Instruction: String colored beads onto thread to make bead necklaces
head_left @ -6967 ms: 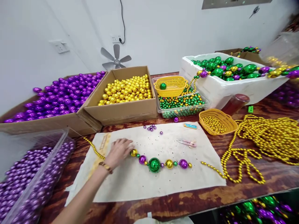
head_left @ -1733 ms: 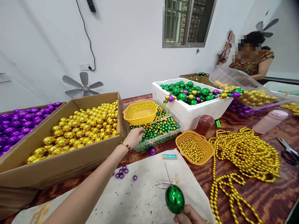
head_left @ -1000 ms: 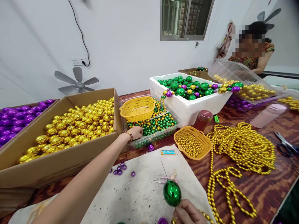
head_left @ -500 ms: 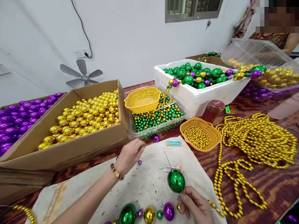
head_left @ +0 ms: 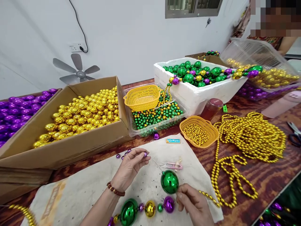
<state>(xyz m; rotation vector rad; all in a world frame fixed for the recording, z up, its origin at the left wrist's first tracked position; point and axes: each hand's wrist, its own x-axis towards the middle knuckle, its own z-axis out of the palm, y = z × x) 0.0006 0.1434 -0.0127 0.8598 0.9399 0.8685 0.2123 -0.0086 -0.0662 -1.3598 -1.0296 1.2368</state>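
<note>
Between thumb and fingertips, my left hand (head_left: 131,164) pinches a small purple bead (head_left: 145,154). The bead is close to the tip of a thin needle (head_left: 156,164) that sticks up out of a large green bead (head_left: 169,182). My right hand (head_left: 194,201) grips the lower right side of the green bead, its fingers closed. Below, a strand of large green, gold and purple beads (head_left: 150,208) lies across the pale cloth (head_left: 94,185). Pink-handled thread snips (head_left: 173,165) rest on the cloth behind the green bead. A few loose purple beads (head_left: 118,156) lie behind my left hand.
A cardboard box of gold beads (head_left: 122,125) stands at left, beside purple beads (head_left: 25,110). A yellow basket (head_left: 215,138) holds small gold beads. Behind are a clear tray (head_left: 162,131) and a white foam box (head_left: 188,97). Gold bead chains (head_left: 254,138) and scissors (head_left: 293,133) lie right.
My left hand has moved right and down, bringing a small purple bead towards the needle. My right hand and the green bead have shifted slightly left, and the view has turned a little.
</note>
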